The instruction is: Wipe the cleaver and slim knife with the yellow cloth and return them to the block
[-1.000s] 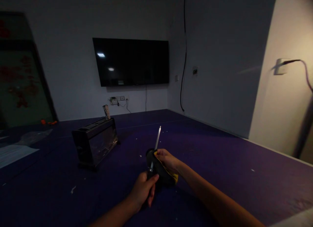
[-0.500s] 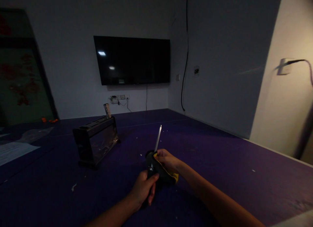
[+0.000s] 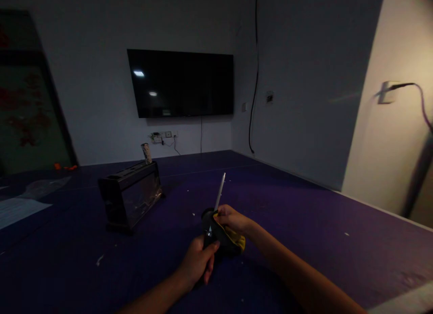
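My left hand (image 3: pixel 199 262), low in the middle of the head view, is closed around the black handle of a tool with a slim silver shaft (image 3: pixel 220 192). Whether that shaft is a round rod or a blade seen edge-on, I cannot tell. It points up and away, leaning slightly right. My right hand (image 3: pixel 233 218) pinches a dark grey cloth with a yellow side (image 3: pixel 238 242), which wraps around the lower shaft and hides it. A bit of shiny metal shows just above the left thumb.
A black stand with clear sides (image 3: pixel 130 194) is at left, with a patterned handle (image 3: pixel 146 153) sticking up from it. White sheets (image 3: pixel 22 210) lie farther left on the purple surface (image 3: pixel 291 242), among small scraps. A television (image 3: pixel 182 84) hangs on the far wall.
The view has turned slightly, so the background sits a little farther left. The shaft's tip leans slightly more to the right. Both hands keep their grips in nearly the same place.
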Demonstrator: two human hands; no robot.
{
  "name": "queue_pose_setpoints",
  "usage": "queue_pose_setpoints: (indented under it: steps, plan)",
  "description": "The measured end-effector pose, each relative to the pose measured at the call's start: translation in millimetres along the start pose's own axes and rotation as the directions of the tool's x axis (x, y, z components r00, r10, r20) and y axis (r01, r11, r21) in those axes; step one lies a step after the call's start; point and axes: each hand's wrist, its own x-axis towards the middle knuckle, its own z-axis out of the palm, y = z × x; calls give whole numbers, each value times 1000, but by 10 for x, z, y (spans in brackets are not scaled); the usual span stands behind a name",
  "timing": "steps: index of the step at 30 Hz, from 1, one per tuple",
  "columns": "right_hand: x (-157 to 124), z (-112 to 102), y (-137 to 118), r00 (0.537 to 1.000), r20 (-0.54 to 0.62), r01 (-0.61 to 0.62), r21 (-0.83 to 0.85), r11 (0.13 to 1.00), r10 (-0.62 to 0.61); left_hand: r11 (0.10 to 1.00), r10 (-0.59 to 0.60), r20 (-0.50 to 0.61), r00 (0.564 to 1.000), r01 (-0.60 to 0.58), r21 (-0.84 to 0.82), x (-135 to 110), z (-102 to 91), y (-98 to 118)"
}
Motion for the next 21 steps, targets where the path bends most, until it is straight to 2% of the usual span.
queue_pose_setpoints:
  steps: [13,21]
  plan:
    - [-13,-49,-61,999,-50,23,29,999,-22,1000,1,7,1000,-1,-9,16,6,-10]
    - [-17,-78,-115,989,-132,78,74,994,-68,1000,3,28,1000,-3,-8,39,3,-29]
